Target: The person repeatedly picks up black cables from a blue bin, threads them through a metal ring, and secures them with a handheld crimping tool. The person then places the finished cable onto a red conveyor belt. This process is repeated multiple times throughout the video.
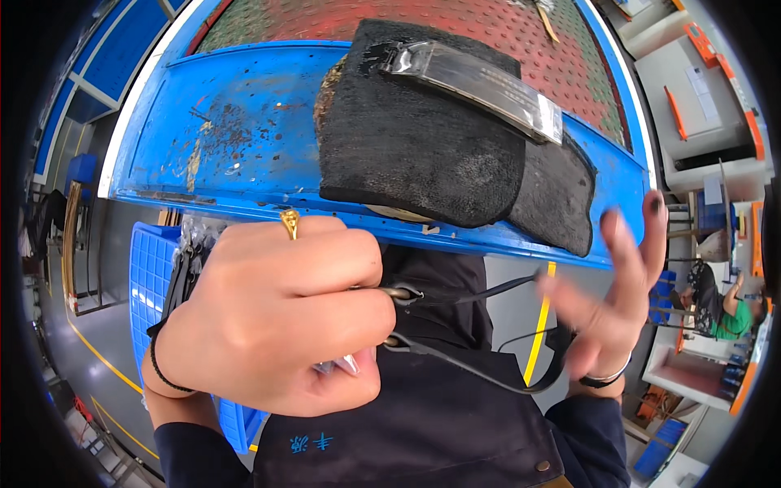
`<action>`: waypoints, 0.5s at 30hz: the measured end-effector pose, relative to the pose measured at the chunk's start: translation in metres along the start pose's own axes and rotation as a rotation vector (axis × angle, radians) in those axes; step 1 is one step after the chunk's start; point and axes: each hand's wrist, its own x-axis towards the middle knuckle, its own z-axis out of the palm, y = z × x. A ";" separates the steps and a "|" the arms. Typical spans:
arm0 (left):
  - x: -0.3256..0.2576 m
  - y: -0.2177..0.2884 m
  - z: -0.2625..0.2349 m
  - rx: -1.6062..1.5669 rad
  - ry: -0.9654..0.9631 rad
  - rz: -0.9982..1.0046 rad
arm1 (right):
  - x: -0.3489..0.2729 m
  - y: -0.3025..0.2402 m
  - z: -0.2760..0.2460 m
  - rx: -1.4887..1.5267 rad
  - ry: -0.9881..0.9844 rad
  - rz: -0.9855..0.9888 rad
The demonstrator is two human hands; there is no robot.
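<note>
My left hand (285,313) is closed in a fist, knuckles up, in front of the bench edge. Two metal rings stick out past its fingers, with a thin black strap (488,376) looping from them toward my right hand. A bit of clear plastic (346,365) shows below the fist; the rest of what it grips is hidden. My right hand (610,301) has its fingers spread and is blurred; the strap's far end passes close to it, and I cannot tell whether they touch. Beyond, a clear-wrapped flat bar (480,91) lies on a black cloth pad (415,146).
The pad rests on a blue metal bench (236,122) with a red and green studded mat (325,20) behind. At left, a blue plastic crate (154,276) stands beside black straps in clear wrap (189,260). A person in green (736,313) is far right, near shelving.
</note>
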 end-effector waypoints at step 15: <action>-0.002 0.001 -0.002 -0.005 -0.002 0.007 | 0.011 -0.010 -0.003 0.011 -0.061 -0.300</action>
